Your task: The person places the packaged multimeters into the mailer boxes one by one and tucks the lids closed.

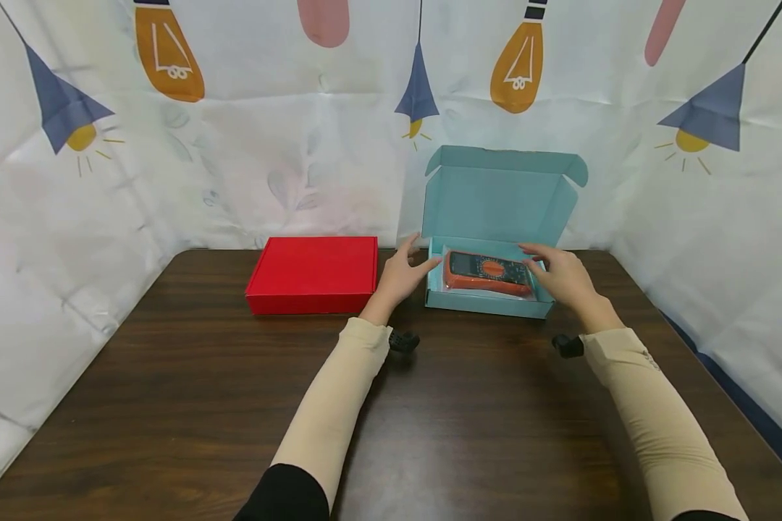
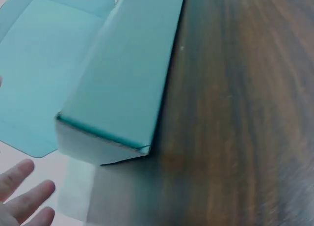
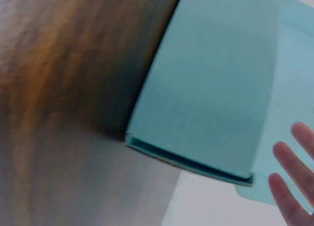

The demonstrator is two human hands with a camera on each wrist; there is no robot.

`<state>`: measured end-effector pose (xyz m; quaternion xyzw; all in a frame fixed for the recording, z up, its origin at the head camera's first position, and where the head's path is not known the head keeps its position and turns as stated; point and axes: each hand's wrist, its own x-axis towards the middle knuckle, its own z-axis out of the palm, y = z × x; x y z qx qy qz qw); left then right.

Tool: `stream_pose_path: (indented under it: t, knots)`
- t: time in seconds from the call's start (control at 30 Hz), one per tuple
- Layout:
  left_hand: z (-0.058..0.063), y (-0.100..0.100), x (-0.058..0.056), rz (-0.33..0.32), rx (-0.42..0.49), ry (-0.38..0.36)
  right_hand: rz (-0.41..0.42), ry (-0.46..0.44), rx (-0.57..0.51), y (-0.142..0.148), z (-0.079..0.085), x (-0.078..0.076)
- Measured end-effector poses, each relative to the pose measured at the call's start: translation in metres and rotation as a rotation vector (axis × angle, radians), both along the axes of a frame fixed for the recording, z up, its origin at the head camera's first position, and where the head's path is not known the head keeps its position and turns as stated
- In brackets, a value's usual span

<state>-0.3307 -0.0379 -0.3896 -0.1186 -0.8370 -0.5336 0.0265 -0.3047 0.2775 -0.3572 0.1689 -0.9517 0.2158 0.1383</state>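
A teal cardboard box (image 1: 485,302) stands on the table with its lid (image 1: 500,194) raised behind it. Inside lies an orange and dark digital multimeter (image 1: 492,269) with a round orange dial, wrapped in clear plastic. My left hand (image 1: 399,278) is at the box's left side, thumb and fingers spread apart. Over the right end of the box is my right hand (image 1: 563,278), its fingertips close to the multimeter's right end. Both wrist views show extended fingers (image 2: 30,199) beside the box, and neither hand grips anything. The multimeter is hidden in the wrist views.
A closed red box (image 1: 319,266) sits to the left of the teal one, close to my left hand. Both boxes are on the far part of the dark wood table (image 1: 463,420). A white printed cloth (image 1: 339,166) hangs right behind them.
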Motion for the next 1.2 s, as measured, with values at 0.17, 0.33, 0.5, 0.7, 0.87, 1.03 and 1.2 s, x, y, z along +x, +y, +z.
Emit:
stream_pose_path:
  t: [0.17,0.33,0.5,0.7,0.87,1.03,1.2]
  knots:
    - [0.009,-0.008,-0.009,-0.017,0.067,0.026,-0.097,0.184,-0.158,0.007,-0.009,0.0]
    - [0.021,-0.016,-0.017,-0.025,0.092,0.011,-0.22,0.374,-0.42,0.014,-0.009,-0.01]
    - [0.029,-0.014,-0.024,-0.058,0.18,-0.025,-0.286,0.28,-0.59,0.02,-0.005,-0.016]
    - [0.033,-0.009,-0.029,-0.098,0.253,-0.083,-0.235,0.005,-0.503,0.023,-0.005,-0.018]
    - [0.036,-0.008,-0.033,-0.159,0.285,-0.14,-0.192,-0.077,-0.495,0.025,-0.001,-0.018]
    - [0.038,-0.005,-0.034,-0.206,0.316,-0.151,-0.153,-0.087,-0.523,0.025,0.0,-0.019]
    - [0.037,-0.001,-0.032,-0.229,0.336,-0.167,-0.162,-0.062,-0.626,0.02,-0.003,-0.02]
